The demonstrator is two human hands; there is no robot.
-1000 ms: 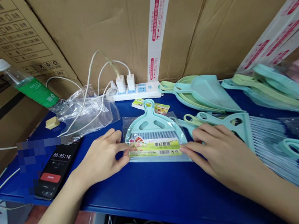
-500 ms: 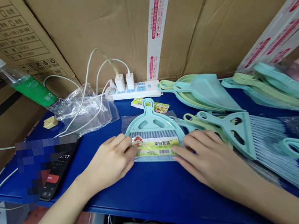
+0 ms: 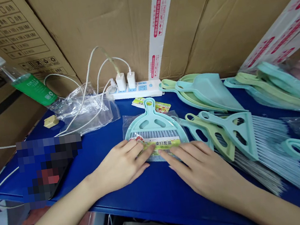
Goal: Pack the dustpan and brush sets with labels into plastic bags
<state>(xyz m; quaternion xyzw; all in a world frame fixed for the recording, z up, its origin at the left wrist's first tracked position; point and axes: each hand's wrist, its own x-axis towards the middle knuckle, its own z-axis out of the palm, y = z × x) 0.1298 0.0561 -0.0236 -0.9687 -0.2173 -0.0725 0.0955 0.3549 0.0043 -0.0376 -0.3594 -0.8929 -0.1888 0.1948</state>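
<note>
A pale turquoise dustpan and brush set (image 3: 154,121) lies in a clear plastic bag on the blue table, its handle pointing away from me. Across its bristles sits a green and yellow label card (image 3: 165,142). My left hand (image 3: 126,161) rests on the card's left part, fingers stretched out over it. From the other side my right hand (image 3: 196,162) lays its extended fingers on the card's lower right part. The fingertips of both hands nearly meet at the middle of the card. Neither hand grips anything.
To the right lie loose brushes (image 3: 242,133), with stacked dustpans (image 3: 208,91) behind them and more dustpans (image 3: 283,86) at far right. A power strip (image 3: 146,88), spare label cards (image 3: 163,107), plastic bags (image 3: 91,109), a bottle (image 3: 33,88) and a phone (image 3: 60,169) are around.
Both hands have moved inward over the label card. My left hand has shifted right from the bag's left edge, and its curled fingers have straightened. My right hand has slid left.
</note>
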